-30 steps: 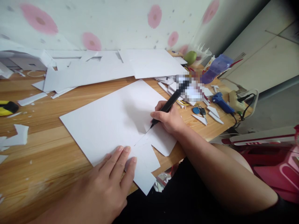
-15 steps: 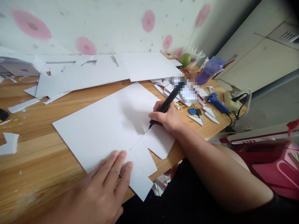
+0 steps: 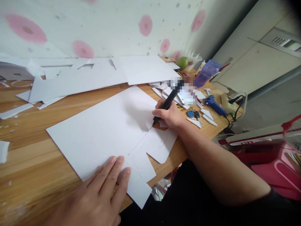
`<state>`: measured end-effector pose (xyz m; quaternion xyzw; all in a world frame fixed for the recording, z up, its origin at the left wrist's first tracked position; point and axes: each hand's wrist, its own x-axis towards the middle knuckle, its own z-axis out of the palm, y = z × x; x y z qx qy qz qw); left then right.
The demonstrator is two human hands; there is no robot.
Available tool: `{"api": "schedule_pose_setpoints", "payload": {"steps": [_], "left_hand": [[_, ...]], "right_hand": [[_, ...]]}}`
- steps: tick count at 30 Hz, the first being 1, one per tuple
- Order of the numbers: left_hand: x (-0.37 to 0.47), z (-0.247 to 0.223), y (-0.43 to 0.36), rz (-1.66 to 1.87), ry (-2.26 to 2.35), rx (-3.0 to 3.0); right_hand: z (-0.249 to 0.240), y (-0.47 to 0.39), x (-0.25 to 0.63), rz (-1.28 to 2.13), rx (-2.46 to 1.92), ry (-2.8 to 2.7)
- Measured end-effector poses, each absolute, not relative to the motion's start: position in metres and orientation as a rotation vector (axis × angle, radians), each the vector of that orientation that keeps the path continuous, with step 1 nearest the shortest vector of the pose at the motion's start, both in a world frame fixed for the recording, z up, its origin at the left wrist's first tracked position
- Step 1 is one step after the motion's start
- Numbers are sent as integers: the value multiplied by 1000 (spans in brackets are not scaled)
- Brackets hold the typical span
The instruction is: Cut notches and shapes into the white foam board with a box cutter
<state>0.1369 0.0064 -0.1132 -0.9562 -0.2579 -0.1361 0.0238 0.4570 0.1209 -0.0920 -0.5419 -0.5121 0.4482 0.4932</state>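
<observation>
A white board sheet [image 3: 94, 128] with notches cut in its near right edge lies slanted on the wooden table. Flat on its near side, my left hand [image 3: 101, 188] rests with fingers stretched out, pressing on the surface. My right hand [image 3: 170, 114] is closed around a thick black pen [image 3: 168, 101], tilted with its top leaning away to the right. The pen's tip touches the sheet at the upper end of a thin straight line. Fainter pencil-like marks show nearer the notches.
Along the wall lie large white board pieces [image 3: 94, 77]. To the right are board scraps [image 3: 208, 117], keys with a blue tag [image 3: 190, 114], a blue glue gun [image 3: 215, 105], a power strip [image 3: 227, 102], a partly blurred phone [image 3: 189, 96] and a green fruit [image 3: 182, 63]. The wooden table [image 3: 28, 138] ends near my body.
The pen tip has moved a little up and right along the sheet, and the thin line is longer. My left hand stays on the sheet. The view has shifted slightly.
</observation>
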Motion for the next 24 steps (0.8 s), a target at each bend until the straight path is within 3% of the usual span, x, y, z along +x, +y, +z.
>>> {"api": "schedule_pose_setpoints", "payload": {"steps": [11, 24], "left_hand": [[138, -118, 4, -500, -832, -2953], [159, -90, -3, -249, -938, -2902]], "right_hand": [[-107, 132, 466, 1093, -1257, -1200], [-73, 72, 407, 992, -1203, -1058]]}}
